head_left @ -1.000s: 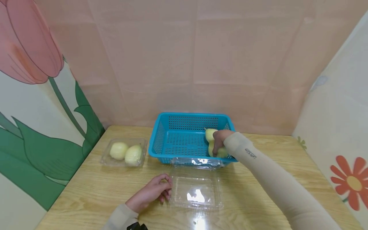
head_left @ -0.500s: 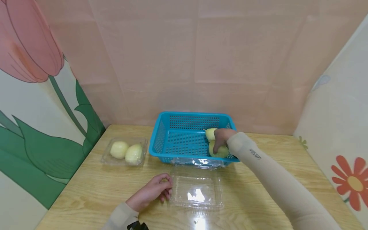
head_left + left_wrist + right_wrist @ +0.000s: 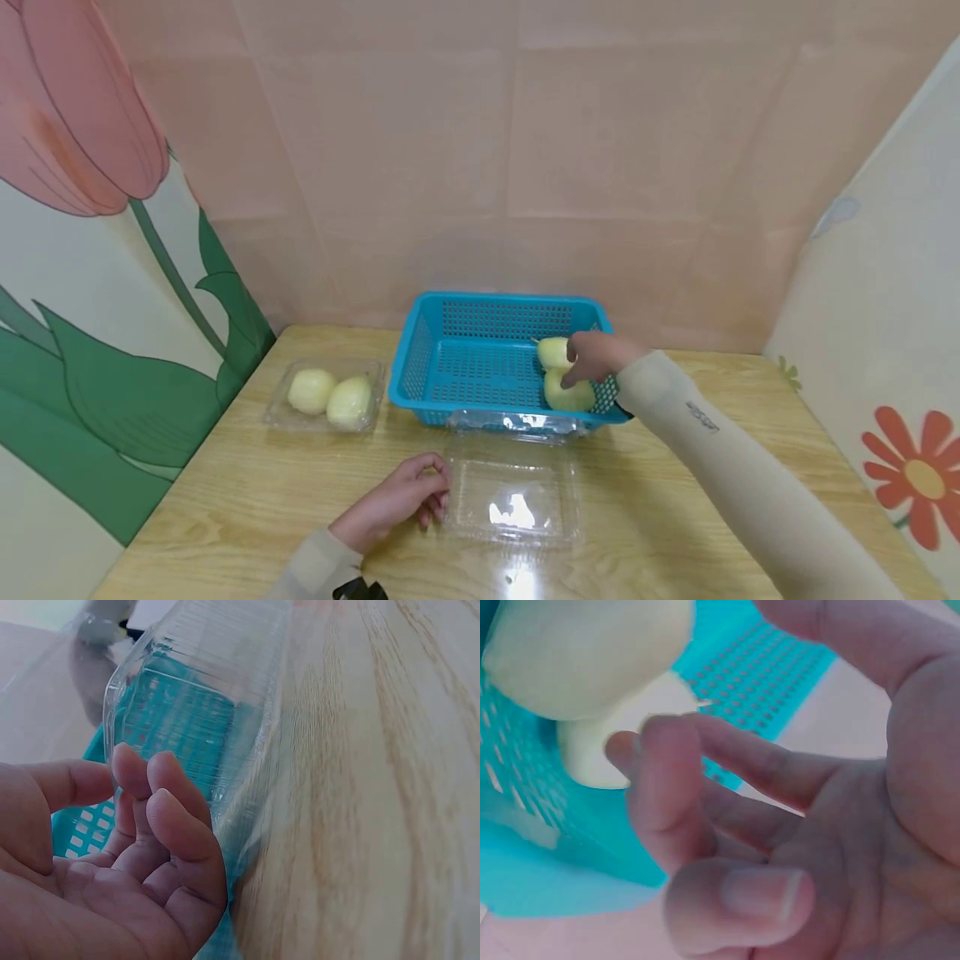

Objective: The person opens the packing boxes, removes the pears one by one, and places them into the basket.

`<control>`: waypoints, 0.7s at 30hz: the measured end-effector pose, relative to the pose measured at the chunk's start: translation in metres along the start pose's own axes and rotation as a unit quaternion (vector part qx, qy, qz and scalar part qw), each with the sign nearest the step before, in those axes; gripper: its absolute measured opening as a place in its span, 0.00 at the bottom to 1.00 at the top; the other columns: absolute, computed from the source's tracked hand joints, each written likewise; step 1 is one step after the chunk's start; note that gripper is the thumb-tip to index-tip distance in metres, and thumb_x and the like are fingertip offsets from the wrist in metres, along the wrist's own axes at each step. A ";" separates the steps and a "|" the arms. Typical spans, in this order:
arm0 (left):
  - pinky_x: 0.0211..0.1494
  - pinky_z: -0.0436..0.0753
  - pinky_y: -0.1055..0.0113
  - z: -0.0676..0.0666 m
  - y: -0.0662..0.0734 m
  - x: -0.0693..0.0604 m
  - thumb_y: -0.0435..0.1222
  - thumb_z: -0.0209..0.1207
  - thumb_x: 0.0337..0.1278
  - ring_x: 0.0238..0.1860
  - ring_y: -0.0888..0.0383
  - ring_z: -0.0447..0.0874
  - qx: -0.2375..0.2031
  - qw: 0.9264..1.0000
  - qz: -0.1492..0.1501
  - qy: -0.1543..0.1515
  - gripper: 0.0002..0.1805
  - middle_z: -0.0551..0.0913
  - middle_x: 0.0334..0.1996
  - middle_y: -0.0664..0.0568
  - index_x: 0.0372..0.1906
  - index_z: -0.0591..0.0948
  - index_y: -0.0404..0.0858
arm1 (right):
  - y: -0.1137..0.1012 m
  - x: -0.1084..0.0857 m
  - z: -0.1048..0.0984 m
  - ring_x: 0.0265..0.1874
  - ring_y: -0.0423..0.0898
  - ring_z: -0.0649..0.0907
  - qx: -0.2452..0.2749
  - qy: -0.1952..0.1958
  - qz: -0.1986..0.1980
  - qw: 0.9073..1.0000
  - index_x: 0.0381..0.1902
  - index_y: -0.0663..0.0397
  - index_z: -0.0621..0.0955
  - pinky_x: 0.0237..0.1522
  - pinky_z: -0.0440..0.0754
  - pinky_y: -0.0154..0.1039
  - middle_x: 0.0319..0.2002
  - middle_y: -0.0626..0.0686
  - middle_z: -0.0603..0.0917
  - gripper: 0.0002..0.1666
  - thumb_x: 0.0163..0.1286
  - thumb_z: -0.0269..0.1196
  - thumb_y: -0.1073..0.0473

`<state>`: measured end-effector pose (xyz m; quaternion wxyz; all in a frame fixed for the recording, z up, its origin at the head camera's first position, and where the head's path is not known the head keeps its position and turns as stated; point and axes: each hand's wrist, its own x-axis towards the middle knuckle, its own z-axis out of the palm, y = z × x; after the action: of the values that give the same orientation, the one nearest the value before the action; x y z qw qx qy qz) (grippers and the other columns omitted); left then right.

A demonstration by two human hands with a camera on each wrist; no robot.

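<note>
From my end of the feed I have the right hand (image 3: 600, 357) reaching into the right end of a blue perforated basket (image 3: 480, 367), its fingers loosely bent, a gap between thumb and forefinger, and nothing held. Just beside it, within the basket, are two pale yellow-green fruits: the nearer fruit (image 3: 570, 395) sits by the near right corner, and the farther fruit (image 3: 552, 353), its stem pointing left, lies right behind it. I cannot tell from my views whether a fingertip touches either one. My left hand (image 3: 393, 500) is down by the left edge of a transparent container (image 3: 513, 483), thumb and forefinger pinching that edge while the other fingers curl beside it. The container sits in front of the basket, its raised far part overlapping the basket's near wall as I look at it; contact there I cannot make out. Left of the basket I see a transparent box (image 3: 273, 417) with the left fruit (image 3: 311, 392) and the right fruit (image 3: 349, 403) side by side in it. All of this stands on a wood-grain surface (image 3: 247, 508), with a pinkish backdrop (image 3: 450, 142) behind, a painted tulip (image 3: 86, 108) on my left and a red flower (image 3: 924, 478) on my right.
</note>
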<state>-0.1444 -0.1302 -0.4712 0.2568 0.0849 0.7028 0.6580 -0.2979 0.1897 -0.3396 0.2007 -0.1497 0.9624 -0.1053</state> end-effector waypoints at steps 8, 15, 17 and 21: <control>0.26 0.75 0.69 0.002 0.000 0.001 0.33 0.51 0.69 0.26 0.58 0.76 -0.001 1.000 0.002 0.003 0.09 0.79 0.27 0.50 0.45 0.72 0.29 | 0.006 -0.046 0.011 0.25 0.45 0.79 0.031 0.169 -0.092 0.981 0.37 0.60 0.81 0.30 0.79 0.43 0.29 0.51 0.83 0.11 0.68 0.64 0.55; 0.26 0.76 0.69 0.002 0.000 0.000 0.33 0.52 0.69 0.26 0.58 0.77 0.002 1.000 0.009 -0.001 0.10 0.79 0.26 0.51 0.44 0.72 0.28 | 0.017 -0.096 0.035 0.14 0.38 0.65 0.076 0.264 -0.107 0.956 0.18 0.48 0.71 0.20 0.64 0.34 0.14 0.42 0.66 0.20 0.70 0.62 0.58; 0.26 0.75 0.69 0.003 0.000 -0.001 0.33 0.52 0.68 0.25 0.58 0.77 0.001 1.000 0.010 0.000 0.10 0.79 0.26 0.51 0.44 0.72 0.28 | 0.019 -0.107 0.042 0.13 0.36 0.62 0.083 0.268 -0.109 0.953 0.16 0.47 0.70 0.19 0.62 0.33 0.13 0.41 0.64 0.21 0.70 0.61 0.60; 0.26 0.75 0.70 0.003 -0.001 -0.001 0.33 0.52 0.68 0.26 0.58 0.77 0.002 1.000 0.011 0.003 0.10 0.79 0.26 0.50 0.44 0.72 0.28 | 0.020 -0.118 0.059 0.13 0.34 0.65 0.108 0.241 -0.111 0.958 0.18 0.45 0.75 0.17 0.66 0.32 0.14 0.39 0.69 0.18 0.69 0.62 0.60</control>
<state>-0.1419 -0.1287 -0.4713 0.2475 0.0911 0.7037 0.6598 -0.1750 0.2392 -0.3561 -0.0355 -0.2034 0.9423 -0.2635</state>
